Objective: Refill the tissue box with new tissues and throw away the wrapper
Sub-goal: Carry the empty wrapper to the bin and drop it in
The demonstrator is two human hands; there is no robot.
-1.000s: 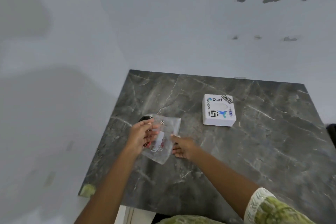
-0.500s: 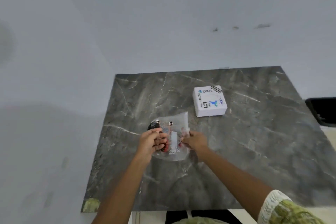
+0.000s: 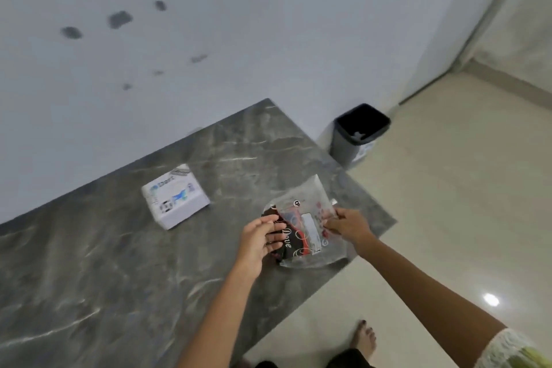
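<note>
- Both hands hold a clear plastic wrapper printed in red and black (image 3: pixel 304 230) above the right edge of the dark grey marble tabletop (image 3: pixel 119 272).
- The left hand (image 3: pixel 260 239) has its grip closed on the wrapper's black end; the right hand (image 3: pixel 346 224) pinches the opposite side.
- A white square tissue box with blue print (image 3: pixel 176 197) sits on the tabletop at ten o'clock from the wrapper, well apart.
- A grey bin with a black liner (image 3: pixel 358 131) stands on the pale floor (image 3: pixel 448 203) at one o'clock.
</note>
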